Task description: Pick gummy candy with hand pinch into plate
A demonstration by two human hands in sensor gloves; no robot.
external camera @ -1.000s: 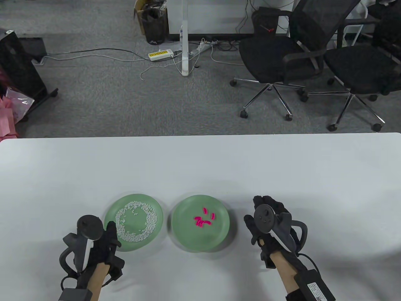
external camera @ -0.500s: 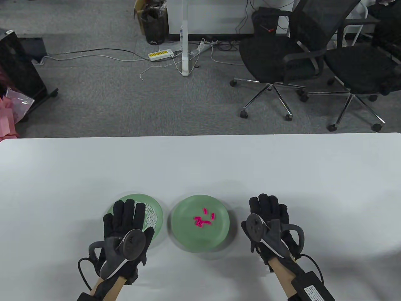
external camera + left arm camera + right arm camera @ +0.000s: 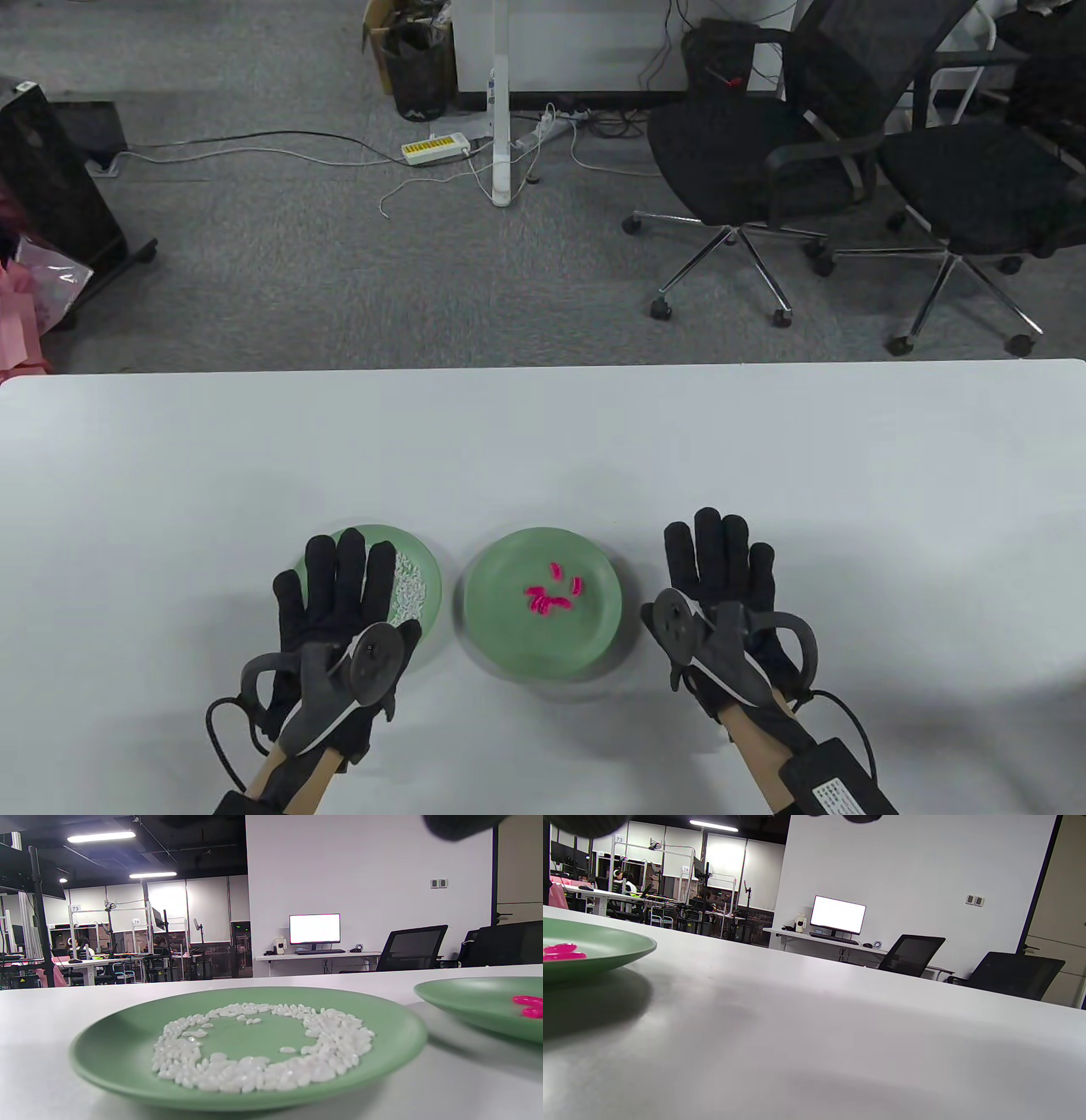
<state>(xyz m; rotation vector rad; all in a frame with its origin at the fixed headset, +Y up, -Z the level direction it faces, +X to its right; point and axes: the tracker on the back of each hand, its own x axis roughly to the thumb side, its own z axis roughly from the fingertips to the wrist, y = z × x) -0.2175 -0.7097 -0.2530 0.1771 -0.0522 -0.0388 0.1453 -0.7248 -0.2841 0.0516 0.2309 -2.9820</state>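
Two green plates sit side by side near the table's front. The right plate point(image 3: 585, 628) holds several pink gummy candies point(image 3: 553, 594), also seen in the left wrist view point(image 3: 528, 1005) and the right wrist view point(image 3: 562, 951). The left plate point(image 3: 431, 586) holds a ring of white grains point(image 3: 409, 587), plain in the left wrist view point(image 3: 254, 1048). My left hand point(image 3: 335, 586) lies flat with fingers spread over the left plate, holding nothing. My right hand point(image 3: 721, 560) lies flat with fingers spread on the table to the right of the right plate, holding nothing.
The white table point(image 3: 543, 441) stretches back behind the plates to its far edge. Beyond it on the floor stand two black office chairs point(image 3: 764, 153) and cables.
Both hands turned palm down and spread their fingers. The left hand moved forward over the left plate, covering most of the white grains. The right hand shifted slightly forward.
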